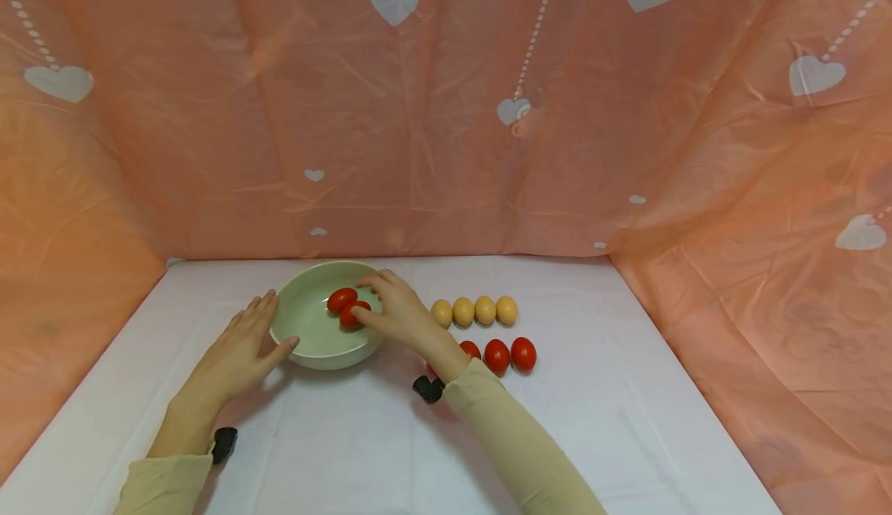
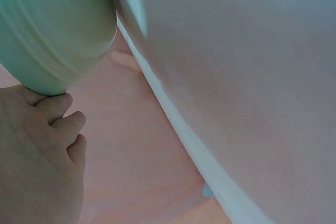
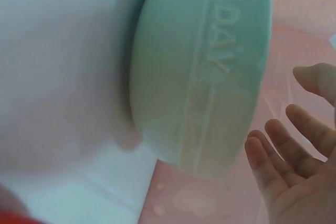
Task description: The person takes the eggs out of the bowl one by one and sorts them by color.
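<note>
A pale green bowl (image 1: 313, 345) stands on the white-covered table with two red egg-shaped pieces, one (image 1: 341, 300) lying against the other (image 1: 354, 317). My left hand (image 1: 240, 348) rests at the bowl's left side, fingers extended and thumb near the front rim. In the left wrist view its fingertips (image 2: 62, 103) touch the bowl (image 2: 58, 30). Over the bowl's right rim reaches my right hand (image 1: 400, 312), thumb in front of the nearer red piece. The right wrist view shows that hand (image 3: 299, 166) with fingers spread and nothing held, beside the bowl (image 3: 199, 77) with raised lettering.
Right of the bowl, a row of several yellow egg-shaped pieces (image 1: 485, 310) lies on the table (image 1: 334, 437). Nearer, a row of several red ones (image 1: 497, 357) is partly covered by my right wrist. An orange curtain with hearts (image 1: 446, 151) surrounds the table's back and sides.
</note>
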### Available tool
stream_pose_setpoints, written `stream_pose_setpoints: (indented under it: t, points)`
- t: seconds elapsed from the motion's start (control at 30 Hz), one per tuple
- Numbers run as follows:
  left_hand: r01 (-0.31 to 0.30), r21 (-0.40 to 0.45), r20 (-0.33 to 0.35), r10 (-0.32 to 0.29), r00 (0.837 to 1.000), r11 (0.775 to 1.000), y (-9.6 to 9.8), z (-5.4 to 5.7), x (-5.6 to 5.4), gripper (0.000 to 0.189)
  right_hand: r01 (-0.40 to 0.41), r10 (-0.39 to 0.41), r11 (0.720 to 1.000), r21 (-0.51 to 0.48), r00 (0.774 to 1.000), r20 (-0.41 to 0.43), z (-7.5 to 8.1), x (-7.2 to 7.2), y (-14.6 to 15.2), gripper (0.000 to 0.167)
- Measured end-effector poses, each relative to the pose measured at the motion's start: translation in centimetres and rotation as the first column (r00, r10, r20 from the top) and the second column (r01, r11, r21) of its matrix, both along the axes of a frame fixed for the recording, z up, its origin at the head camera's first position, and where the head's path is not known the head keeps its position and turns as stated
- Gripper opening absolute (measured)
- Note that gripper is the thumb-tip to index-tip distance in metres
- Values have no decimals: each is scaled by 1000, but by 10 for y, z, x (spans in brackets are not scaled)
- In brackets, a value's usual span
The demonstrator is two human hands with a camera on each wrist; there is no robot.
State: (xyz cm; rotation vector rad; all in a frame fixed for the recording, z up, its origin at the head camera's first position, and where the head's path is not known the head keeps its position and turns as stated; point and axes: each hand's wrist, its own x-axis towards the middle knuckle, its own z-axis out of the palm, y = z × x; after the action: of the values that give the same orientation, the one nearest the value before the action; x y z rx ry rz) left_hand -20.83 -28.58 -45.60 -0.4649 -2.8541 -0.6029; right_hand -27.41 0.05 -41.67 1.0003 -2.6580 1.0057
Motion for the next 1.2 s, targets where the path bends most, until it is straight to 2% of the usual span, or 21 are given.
stream_pose_setpoints:
  t: [0.3, 0.47, 0.93, 1.2]
  points:
    - [2, 7, 5, -2, 1000, 1000, 2, 0, 1, 89, 18, -23, 994, 112, 999, 42, -6, -15, -21, 40]
    - [5, 7, 10, -5, 1000, 1000, 2, 0, 1, 89, 11, -17, 988, 154, 999, 35, -11, -21, -28, 37]
    - [3, 0, 8, -3, 1000, 1000, 2, -1, 2, 90, -15, 34, 935, 355, 998, -47, -14, -34, -39, 30]
    - [0, 2, 9, 0, 1000, 1000, 0, 0, 1, 90, -103, 129, 899, 426, 991, -33, -15, -37, -42, 25]
